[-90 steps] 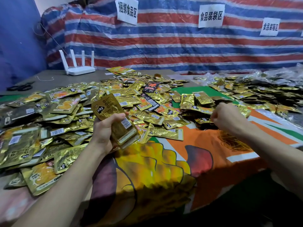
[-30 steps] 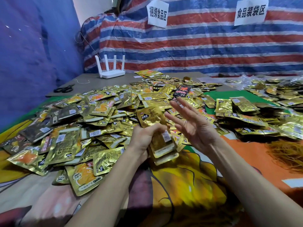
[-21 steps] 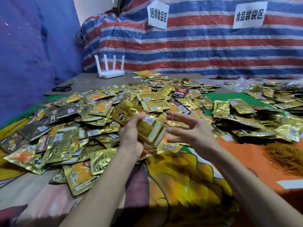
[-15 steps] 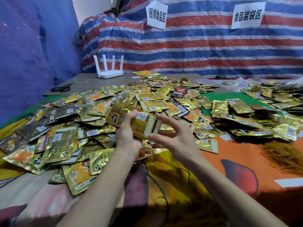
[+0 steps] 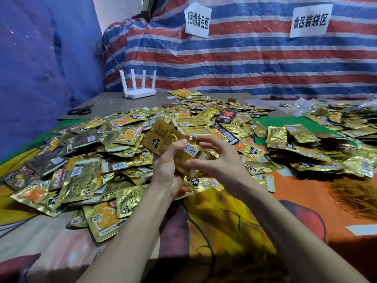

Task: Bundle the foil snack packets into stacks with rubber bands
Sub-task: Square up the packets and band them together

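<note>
My left hand (image 5: 167, 169) grips a stack of gold foil snack packets (image 5: 166, 137), held tilted above the table with the thumb across its barcode end. My right hand (image 5: 221, 159) is at the stack's lower right end, fingers spread and curled. It stretches a thin yellow rubber band (image 5: 195, 141) over that end. How far the band reaches behind the stack is hidden. A wide heap of loose gold packets (image 5: 81, 160) covers the table to the left and behind.
More packets and stacks (image 5: 295, 144) lie at the right on a green patch. A tangle of rubber bands (image 5: 356, 196) sits at the right edge. A white router (image 5: 139, 87) and black scissors (image 5: 80, 110) are at the back left, before a striped tarp.
My right hand came back from the right with a rubber band and closed in on the stack. My left hand tilted the stack and raised it; the band now stretches over its end.
</note>
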Demonstrator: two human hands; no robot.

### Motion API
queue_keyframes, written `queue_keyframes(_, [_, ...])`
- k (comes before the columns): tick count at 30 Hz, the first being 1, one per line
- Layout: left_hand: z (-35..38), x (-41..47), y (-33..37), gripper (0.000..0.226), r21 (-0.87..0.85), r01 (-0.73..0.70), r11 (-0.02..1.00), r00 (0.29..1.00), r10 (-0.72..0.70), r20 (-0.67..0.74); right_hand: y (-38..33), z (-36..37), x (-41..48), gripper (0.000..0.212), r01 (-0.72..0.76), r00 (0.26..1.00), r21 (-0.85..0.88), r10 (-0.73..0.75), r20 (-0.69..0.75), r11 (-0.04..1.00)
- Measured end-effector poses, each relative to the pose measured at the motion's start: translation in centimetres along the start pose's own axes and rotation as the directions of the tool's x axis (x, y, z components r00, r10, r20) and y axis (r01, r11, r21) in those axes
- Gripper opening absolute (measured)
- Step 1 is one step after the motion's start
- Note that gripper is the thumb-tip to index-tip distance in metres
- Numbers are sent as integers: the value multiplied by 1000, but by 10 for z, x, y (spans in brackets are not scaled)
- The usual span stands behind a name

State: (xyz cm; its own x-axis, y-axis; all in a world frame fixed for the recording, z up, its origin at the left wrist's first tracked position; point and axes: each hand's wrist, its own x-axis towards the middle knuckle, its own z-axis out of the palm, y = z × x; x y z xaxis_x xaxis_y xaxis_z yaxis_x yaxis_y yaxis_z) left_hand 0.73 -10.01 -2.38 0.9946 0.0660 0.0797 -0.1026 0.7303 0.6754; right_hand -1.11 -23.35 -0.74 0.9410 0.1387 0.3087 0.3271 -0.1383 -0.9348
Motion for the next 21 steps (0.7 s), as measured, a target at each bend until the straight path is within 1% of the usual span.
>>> queue_keyframes(5, [-1,-1,3,48,-83,52,995,998,-50,25,4,9,1,60,-7,1000,83,8,-6,997])
queue_keyframes(6, [-1,0,4,49,-101,66,993,997,-63,35,5,10,1,60,0,1000,90,0,-5,996])
queue_keyframes(10, [-2,3,4,24,-138,84,987,994,-73,82,7,15,2,59,20,1000,119,-19,-12,993])
queue_keyframes(15, [-5,5,2,14,-153,58,987,991,-38,128,11,22,-2,56,76,996,146,-68,-64,986])
queue_keyframes(18, [-5,5,3,14,-179,53,982,988,-25,154,14,24,-3,55,92,992,139,-80,-93,986])
queue_keyframes(21, [-9,5,7,14,-186,29,982,991,-3,137,17,26,-8,48,71,996,141,-64,-56,987])
